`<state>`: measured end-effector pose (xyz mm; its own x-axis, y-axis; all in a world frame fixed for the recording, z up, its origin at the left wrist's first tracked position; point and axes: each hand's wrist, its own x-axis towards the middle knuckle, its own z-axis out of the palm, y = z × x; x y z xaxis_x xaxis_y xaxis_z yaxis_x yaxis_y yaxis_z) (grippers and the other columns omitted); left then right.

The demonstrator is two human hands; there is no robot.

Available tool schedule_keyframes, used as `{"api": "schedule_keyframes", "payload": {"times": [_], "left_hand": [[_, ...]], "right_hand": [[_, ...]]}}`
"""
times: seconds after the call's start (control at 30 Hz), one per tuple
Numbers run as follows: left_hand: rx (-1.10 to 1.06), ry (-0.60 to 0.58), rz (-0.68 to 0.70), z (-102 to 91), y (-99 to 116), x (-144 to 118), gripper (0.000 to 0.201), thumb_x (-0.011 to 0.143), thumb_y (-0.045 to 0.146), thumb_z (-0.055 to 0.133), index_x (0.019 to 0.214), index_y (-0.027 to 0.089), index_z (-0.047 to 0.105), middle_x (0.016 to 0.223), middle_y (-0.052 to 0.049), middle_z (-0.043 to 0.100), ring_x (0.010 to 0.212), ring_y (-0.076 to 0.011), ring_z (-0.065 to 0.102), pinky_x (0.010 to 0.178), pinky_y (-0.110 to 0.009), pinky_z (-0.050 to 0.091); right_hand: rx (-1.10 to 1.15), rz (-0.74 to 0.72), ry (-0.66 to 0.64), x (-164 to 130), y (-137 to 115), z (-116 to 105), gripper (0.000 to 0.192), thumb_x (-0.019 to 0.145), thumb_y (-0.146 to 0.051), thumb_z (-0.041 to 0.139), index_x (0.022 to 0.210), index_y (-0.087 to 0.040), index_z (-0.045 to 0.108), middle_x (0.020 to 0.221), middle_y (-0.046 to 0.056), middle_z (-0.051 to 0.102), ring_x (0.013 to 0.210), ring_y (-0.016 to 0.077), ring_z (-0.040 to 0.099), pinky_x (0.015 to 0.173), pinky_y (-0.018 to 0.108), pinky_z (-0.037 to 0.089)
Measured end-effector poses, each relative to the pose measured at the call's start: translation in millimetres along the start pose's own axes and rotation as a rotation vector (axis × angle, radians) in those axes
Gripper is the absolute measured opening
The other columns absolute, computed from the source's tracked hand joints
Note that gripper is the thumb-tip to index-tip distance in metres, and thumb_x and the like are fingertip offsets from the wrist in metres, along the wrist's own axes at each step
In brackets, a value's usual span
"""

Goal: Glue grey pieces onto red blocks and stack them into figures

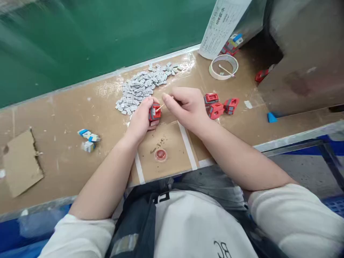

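Note:
My left hand is closed around a small red and grey plastic part, its recessed face turned up. Between the thumb and fingers of my right hand is pinched a thin pale stick, seemingly a cotton swab. Its far tip reaches the part's recess; whether it touches is hard to tell. Beyond my left hand spreads a heap of small grey marked pieces. Several similar red parts lie just right of my right hand. Nearer my body, a small round clear dish contains something red, with dark crumbs beside it.
At the back right, a tape roll encloses another swab, near a leaning printed sheet. A large brown box-like object stands on the right. Blue-and-white taped pieces and torn cardboard lie left. A green panel borders the back.

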<state>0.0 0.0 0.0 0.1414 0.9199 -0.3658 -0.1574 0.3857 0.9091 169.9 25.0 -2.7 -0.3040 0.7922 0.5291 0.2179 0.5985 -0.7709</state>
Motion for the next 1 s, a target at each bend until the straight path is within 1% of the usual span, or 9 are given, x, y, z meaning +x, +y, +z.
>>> {"api": "schedule_keyframes", "payload": {"times": [0.07,0.17,0.3,0.37,0.53,0.73,0.9,1.0], "left_hand": [[-0.001,0.011,-0.012,0.5,0,0,0.027,0.1,0.049,0.06,0.095,0.023,0.055,0.065,0.007,0.048,0.04,-0.0058,0.037,0.039,-0.017,0.019],[-0.03,0.016,-0.029,0.9,3,1,0.025,0.099,0.047,0.06,0.094,0.023,0.055,0.064,0.007,0.048,0.039,-0.0057,0.036,0.039,-0.017,0.019],[-0.105,-0.008,-0.043,0.5,8,1,0.018,0.1,0.038,0.056,0.091,0.022,0.054,0.074,0.004,0.06,0.039,-0.004,0.035,0.037,-0.017,0.018],[-0.129,-0.016,-0.048,0.3,10,1,0.017,0.1,0.037,0.055,0.091,0.022,0.054,0.078,0.003,0.063,0.038,-0.0031,0.034,0.036,-0.016,0.018],[-0.135,-0.013,-0.051,0.4,10,0,0.018,0.099,0.037,0.057,0.09,0.021,0.055,0.077,0.003,0.063,0.038,-0.0026,0.034,0.036,-0.015,0.019],[-0.14,-0.014,-0.039,-0.3,9,1,0.016,0.1,0.033,0.054,0.091,0.021,0.056,0.076,0.002,0.063,0.038,-0.003,0.035,0.035,-0.016,0.019],[-0.138,-0.014,-0.045,0.8,11,0,0.017,0.1,0.034,0.056,0.09,0.021,0.056,0.078,0.002,0.064,0.038,-0.0029,0.036,0.035,-0.015,0.019],[-0.148,0.001,-0.06,1.6,13,-1,0.018,0.1,0.034,0.058,0.089,0.02,0.056,0.076,0.002,0.064,0.038,-0.0027,0.036,0.035,-0.015,0.019]], "right_hand": [[-0.004,0.018,-0.014,0,1,0,0.056,0.111,-0.058,0.049,0.07,-0.024,0.032,0.066,-0.005,0.028,0.065,0.0112,0.031,0.064,0.029,0.028],[0.003,0.036,-0.011,-1,3,-1,0.056,0.11,-0.057,0.053,0.069,-0.024,0.033,0.066,-0.005,0.028,0.065,0.0112,0.032,0.064,0.029,0.028],[0.027,0.055,0.044,-1,7,-2,0.055,0.11,-0.053,0.055,0.068,-0.024,0.033,0.067,-0.005,0.029,0.066,0.0111,0.033,0.065,0.029,0.029],[0.035,0.067,0.053,-1,7,-2,0.055,0.11,-0.052,0.055,0.069,-0.024,0.033,0.068,-0.005,0.029,0.066,0.0113,0.034,0.065,0.029,0.03],[0.035,0.072,0.026,0,6,-1,0.054,0.111,-0.053,0.052,0.069,-0.023,0.037,0.068,-0.005,0.03,0.068,0.0115,0.035,0.065,0.029,0.03],[0.024,0.06,0.011,0,6,0,0.057,0.11,-0.057,0.053,0.069,-0.023,0.032,0.068,-0.005,0.029,0.067,0.0106,0.032,0.065,0.029,0.028],[0.011,0.066,0.028,0,5,-1,0.057,0.11,-0.058,0.052,0.07,-0.024,0.032,0.067,-0.006,0.028,0.067,0.0105,0.031,0.065,0.029,0.028],[0.015,0.052,0.013,0,4,0,0.058,0.11,-0.059,0.052,0.069,-0.024,0.031,0.067,-0.006,0.028,0.066,0.0104,0.031,0.064,0.029,0.028]]}}
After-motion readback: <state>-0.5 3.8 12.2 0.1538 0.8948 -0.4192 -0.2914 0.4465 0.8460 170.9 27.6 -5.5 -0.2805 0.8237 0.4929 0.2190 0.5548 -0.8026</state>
